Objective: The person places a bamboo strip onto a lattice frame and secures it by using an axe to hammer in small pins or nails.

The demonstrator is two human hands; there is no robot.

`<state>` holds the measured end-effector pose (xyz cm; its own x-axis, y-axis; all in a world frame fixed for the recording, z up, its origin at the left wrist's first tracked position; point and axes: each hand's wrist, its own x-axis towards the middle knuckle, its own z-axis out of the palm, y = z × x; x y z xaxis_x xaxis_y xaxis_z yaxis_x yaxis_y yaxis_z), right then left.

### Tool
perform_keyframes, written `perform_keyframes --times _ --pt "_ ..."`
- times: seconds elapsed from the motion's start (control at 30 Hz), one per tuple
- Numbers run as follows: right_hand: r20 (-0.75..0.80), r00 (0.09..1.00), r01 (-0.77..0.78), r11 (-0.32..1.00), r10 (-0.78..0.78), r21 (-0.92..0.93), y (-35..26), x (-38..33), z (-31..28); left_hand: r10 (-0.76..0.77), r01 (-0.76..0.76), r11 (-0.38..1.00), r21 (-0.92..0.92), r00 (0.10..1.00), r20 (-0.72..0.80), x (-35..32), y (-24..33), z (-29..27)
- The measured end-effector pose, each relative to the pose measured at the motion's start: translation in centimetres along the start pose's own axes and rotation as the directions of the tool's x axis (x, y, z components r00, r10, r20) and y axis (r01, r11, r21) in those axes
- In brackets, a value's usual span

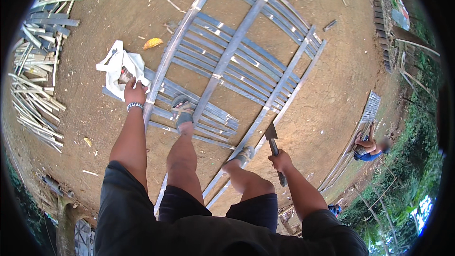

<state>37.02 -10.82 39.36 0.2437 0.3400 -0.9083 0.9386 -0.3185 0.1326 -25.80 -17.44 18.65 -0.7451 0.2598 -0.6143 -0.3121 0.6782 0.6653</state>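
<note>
Left hand point(135, 92) stretched down to a white plastic bag point(116, 66), lying crumpled on the bare dirt ground point(332, 99) just left of the bamboo panel point(237, 61); fingers bent at the bag's open edge, touching it, though cannot tell whether closed on anything. Something reddish and small just visible inside the bag's mouth, too small to make out. A beaded wristband point(134, 106) on that wrist.

Right hand point(280, 161) wrapped tight around the dark handle of a hatchet point(273, 144), grip fully closed on it, blade pointing up and away, hanging just right of the panel's lower rail.

One bag, one hatchet. One large panel of grey split-bamboo slats lying flat, crossed by four long rails. Two feet in sandals: left foot point(182, 111) planted on the slats near the lower end, right foot point(244, 154) on the outermost rail. One yellow dried leaf or husk point(152, 43) on the dirt just above the bag, apart from it.

A heap of loose bamboo strips point(38, 61) well off to the left. A second, smaller slatted panel point(362, 128) at the right, with another person point(368, 146) in blue crouched at it, well apart. Stacked pieces along the upper right edge, green plants beyond. Scattered splinters on the ground between.
</note>
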Motion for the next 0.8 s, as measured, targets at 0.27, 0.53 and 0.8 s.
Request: perform_keyframes --times 0.27,0.53,0.8 --pt "-0.034 0.982 -0.188 0.982 0.188 0.018 22.8 -1.7 -4.4 0.175 -0.284 0.850 0.444 0.947 0.270 -7.5 -0.7 0.9" --pt "-0.042 0.989 -0.145 0.979 0.141 -0.143 40.4 7.3 -12.2 -0.033 0.066 0.568 0.821 0.998 -0.058 -38.2 -10.2 -5.9" --pt "0.260 0.952 -0.265 0.861 0.162 0.435 48.8 19.2 -14.3 -0.359 -0.312 -0.033 0.949 0.890 0.280 -61.7 -23.5 0.4"
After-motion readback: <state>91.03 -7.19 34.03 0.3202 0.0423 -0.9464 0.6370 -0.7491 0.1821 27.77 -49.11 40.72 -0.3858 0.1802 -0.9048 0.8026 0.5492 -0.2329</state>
